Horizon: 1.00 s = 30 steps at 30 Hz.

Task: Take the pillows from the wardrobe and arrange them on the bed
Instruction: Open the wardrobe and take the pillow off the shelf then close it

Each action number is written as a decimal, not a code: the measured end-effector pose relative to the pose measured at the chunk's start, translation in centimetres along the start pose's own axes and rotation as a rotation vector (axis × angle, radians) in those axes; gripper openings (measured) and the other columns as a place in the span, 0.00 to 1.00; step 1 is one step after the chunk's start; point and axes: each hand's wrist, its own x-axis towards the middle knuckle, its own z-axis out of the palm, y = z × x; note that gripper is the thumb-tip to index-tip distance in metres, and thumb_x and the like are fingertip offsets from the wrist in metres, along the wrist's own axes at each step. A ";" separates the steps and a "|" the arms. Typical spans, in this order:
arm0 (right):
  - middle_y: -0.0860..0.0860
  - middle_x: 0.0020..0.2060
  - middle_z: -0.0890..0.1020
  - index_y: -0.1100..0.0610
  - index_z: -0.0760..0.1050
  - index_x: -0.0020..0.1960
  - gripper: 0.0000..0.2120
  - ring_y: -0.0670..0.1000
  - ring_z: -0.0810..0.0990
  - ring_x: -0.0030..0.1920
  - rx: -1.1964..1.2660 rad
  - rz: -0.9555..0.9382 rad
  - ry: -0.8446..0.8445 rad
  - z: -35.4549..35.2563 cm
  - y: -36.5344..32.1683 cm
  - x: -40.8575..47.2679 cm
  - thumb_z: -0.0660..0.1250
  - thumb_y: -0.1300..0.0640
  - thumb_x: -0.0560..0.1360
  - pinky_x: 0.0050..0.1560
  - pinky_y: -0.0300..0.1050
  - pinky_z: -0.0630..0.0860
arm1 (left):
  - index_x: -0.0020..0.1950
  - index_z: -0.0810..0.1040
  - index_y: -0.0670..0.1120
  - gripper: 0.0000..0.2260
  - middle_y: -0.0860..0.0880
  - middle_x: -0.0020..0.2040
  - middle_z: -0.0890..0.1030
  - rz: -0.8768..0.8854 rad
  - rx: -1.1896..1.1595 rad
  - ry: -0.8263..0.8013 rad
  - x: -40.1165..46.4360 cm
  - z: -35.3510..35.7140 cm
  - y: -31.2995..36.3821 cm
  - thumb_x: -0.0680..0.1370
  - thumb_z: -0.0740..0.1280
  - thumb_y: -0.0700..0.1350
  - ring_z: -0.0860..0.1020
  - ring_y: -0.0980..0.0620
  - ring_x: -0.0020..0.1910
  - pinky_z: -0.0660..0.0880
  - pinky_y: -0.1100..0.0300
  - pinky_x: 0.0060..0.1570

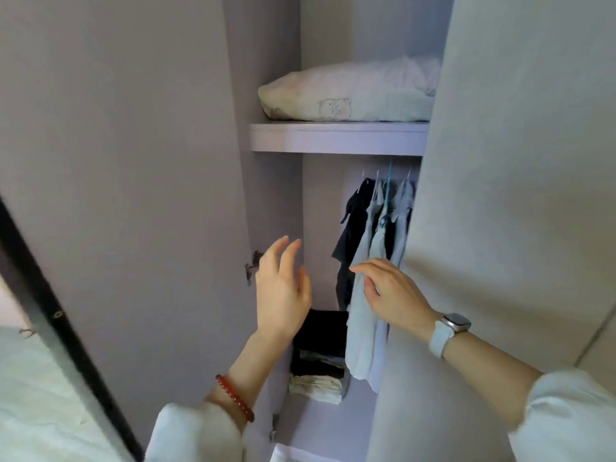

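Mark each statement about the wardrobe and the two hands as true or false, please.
1. A pillow lies on the upper shelf. True.
2. The left hand is gripping the pillow. False: it is open and empty, below the shelf.
3. Clothes hang under the shelf. True.
4. The right hand wears a red bead bracelet. False: its wrist carries a watch; the bracelet is on the left wrist.
5. Folded clothes are stacked low inside the wardrobe. True.
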 end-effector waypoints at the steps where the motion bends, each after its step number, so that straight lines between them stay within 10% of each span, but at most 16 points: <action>1: 0.55 0.59 0.77 0.59 0.73 0.60 0.15 0.54 0.72 0.61 -0.037 0.022 0.035 -1.7 1.5 0.3 0.56 0.66 0.75 0.58 0.46 0.70 | 0.63 0.71 0.39 0.18 0.38 0.64 0.71 0.049 -0.028 -0.032 1.6 1.9 1.3 0.74 0.63 0.33 0.70 0.39 0.62 0.69 0.44 0.60; 11: 0.56 0.69 0.66 0.58 0.66 0.66 0.22 0.57 0.61 0.70 -0.365 0.160 0.311 -13.6 12.2 3.3 0.58 0.65 0.73 0.69 0.50 0.61 | 0.70 0.61 0.41 0.22 0.43 0.65 0.70 0.207 -0.285 -0.214 15.1 16.8 13.0 0.76 0.59 0.39 0.69 0.44 0.62 0.71 0.47 0.58; 16: 0.53 0.72 0.60 0.55 0.60 0.69 0.24 0.52 0.55 0.72 -0.381 0.160 0.284 -13.7 14.0 2.9 0.56 0.64 0.74 0.70 0.44 0.57 | 0.67 0.61 0.51 0.24 0.60 0.56 0.72 0.133 -0.609 -0.229 16.1 18.6 14.7 0.74 0.59 0.35 0.71 0.68 0.52 0.70 0.68 0.48; 30: 0.56 0.63 0.71 0.59 0.69 0.64 0.18 0.46 0.66 0.64 -0.093 0.203 0.613 -11.2 5.9 -5.5 0.58 0.63 0.74 0.66 0.27 0.58 | 0.66 0.66 0.54 0.24 0.53 0.52 0.79 0.317 -0.863 -0.402 6.9 9.4 15.4 0.72 0.55 0.38 0.77 0.60 0.44 0.73 0.67 0.43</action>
